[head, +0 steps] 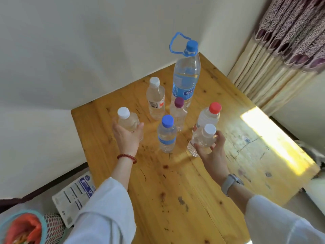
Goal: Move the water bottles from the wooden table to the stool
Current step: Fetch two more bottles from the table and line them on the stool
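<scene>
Table (202, 182): wooden, carries seven bottles grouped toward its far corner; stool not in view.

Jug (186, 76): largest, blue cap and loop handle, nearest the far corner. Looks about three-quarters full, so likely heavy; best lifted by the handle or with a hand under the base.

Small bottles, clear thin plastic, probably light, smooth and slightly yielding; grip mid-body:
- white-cap labelled bottle (155, 99), left of jug;
- purple-cap bottle (178, 113), in front of jug;
- red-cap bottle (209, 115), right side;
- blue-cap bottle (167, 134), centre, nearest the near edge.

Left hand (127, 136): fingers wrapped round the left white-cap bottle (127, 120).
Right hand (213, 152): fingers curled round the right white-cap bottle (202, 140).
</scene>
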Demonstrator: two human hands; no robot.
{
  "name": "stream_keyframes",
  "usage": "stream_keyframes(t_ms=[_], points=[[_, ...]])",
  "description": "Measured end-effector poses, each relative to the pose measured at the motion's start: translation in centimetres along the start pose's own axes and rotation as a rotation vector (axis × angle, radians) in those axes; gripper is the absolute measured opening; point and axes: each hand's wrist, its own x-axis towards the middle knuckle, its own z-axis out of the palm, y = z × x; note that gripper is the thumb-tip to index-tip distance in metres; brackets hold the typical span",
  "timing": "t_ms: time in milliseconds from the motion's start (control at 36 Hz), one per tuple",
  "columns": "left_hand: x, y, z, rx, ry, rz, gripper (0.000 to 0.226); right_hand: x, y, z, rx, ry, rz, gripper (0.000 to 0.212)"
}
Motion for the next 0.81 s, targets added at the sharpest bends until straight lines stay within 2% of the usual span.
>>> stream_keyframes(t_ms=[83, 139, 222, 389, 528, 639, 806], points=[[0.2, 0.2, 0.5, -0.071, 0.051, 0.011, 0.078, -0.1, 0.1, 0.5, 0.013, 0.021, 0.017, 0.068], [0.1, -0.2, 0.4, -0.091, 0.059, 0.048, 0.074, -0.1, 0.1, 0.7, 0.018, 0.021, 0.022, 0.070], [-0.2, -1.3, -0.6, -0.093, 0.005, 0.117, 0.070, -0.2, 0.1, 0.7, -0.003, -0.020, 0.026, 0.078], [-3.8, -3.2, -3.7, -0.015, -0.081, 0.161, 0.064, -1.1, -0.4, -0.6, 0.050, -0.094, 0.046, 0.074], [-10.3, -3.0, -5.4, -0.024, -0.099, 0.180, 0.071, -5.2, -0.5, -3.4, 0.090, -0.105, 0.077, 0.079], [-16.0, -1.8, -5.7, -0.094, -0.206, 0.181, 0.085, -9.5, 0.4, -7.1, 0.091, -0.079, 0.073, 0.089], [-24.3, 1.9, -2.8, -0.147, -0.457, 0.326, 0.103, -16.6, 2.8, -14.5, 0.176, 0.039, 0.012, 0.068]])
